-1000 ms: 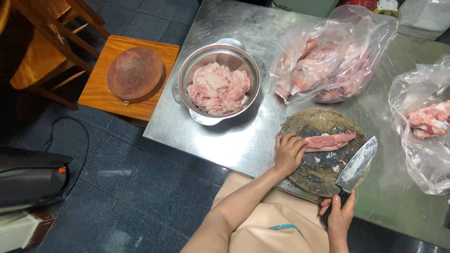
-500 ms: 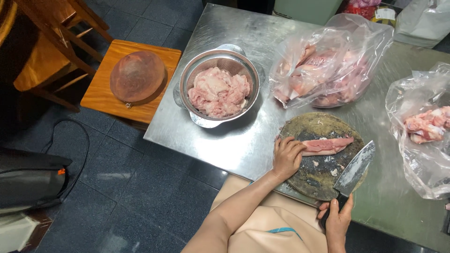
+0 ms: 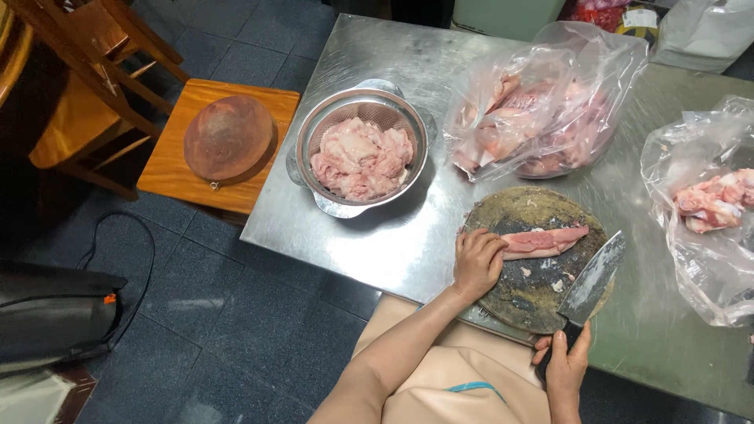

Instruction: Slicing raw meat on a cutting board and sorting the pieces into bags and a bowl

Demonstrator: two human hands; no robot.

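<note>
My left hand [image 3: 476, 263] presses fingers-down on the near end of the pork strip [image 3: 542, 240] — strip lies across the round chopping board [image 3: 518, 294] at the counter's front edge. Right hand [image 3: 567, 369] grips the cleaver [image 3: 593, 276], blade resting over the board's right side.

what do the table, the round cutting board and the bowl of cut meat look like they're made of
Table: likely stainless steel, a brushed grey sheet with soft glare. Cutting board: probably wood, a thick round slab, dark and stained. Bowl: shiny metal, seemingly a perforated strainer set in an outer bowl; the perforations are hard to confirm.
</note>
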